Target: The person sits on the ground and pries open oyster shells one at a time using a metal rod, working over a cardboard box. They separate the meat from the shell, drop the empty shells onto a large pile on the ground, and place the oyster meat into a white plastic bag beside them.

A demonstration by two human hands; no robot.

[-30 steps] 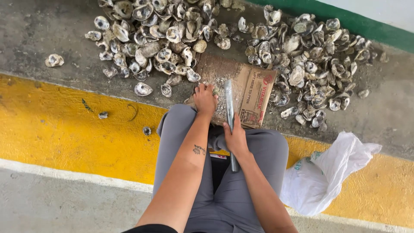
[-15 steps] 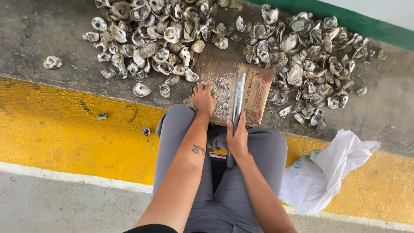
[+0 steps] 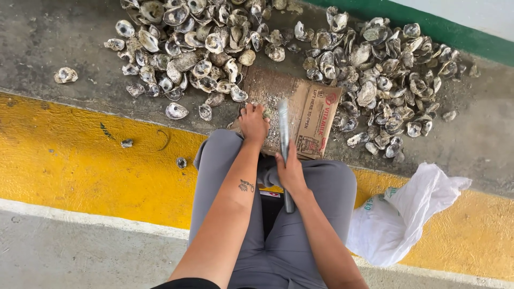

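My left hand [image 3: 253, 124] presses a small oyster shell [image 3: 266, 113] down on a flattened brown cardboard sheet [image 3: 310, 109] on the concrete floor. My right hand [image 3: 290, 171] grips the handle of a long grey metal blade [image 3: 283, 131], held upright over the cardboard just right of the shell. Both forearms reach out over my grey-trousered knees. Most of the shell is hidden under my fingers.
Two big heaps of empty oyster shells lie beyond the cardboard, one at upper left [image 3: 187, 48] and one at upper right [image 3: 385, 75]. A white plastic bag [image 3: 401, 214] sits at my right on the yellow painted strip [image 3: 80, 155]. A green band [image 3: 444, 27] runs along the far wall.
The blade has swung from leaning left to nearly upright over the cardboard. My left hand has stayed on the shell, and the view shifted slightly.
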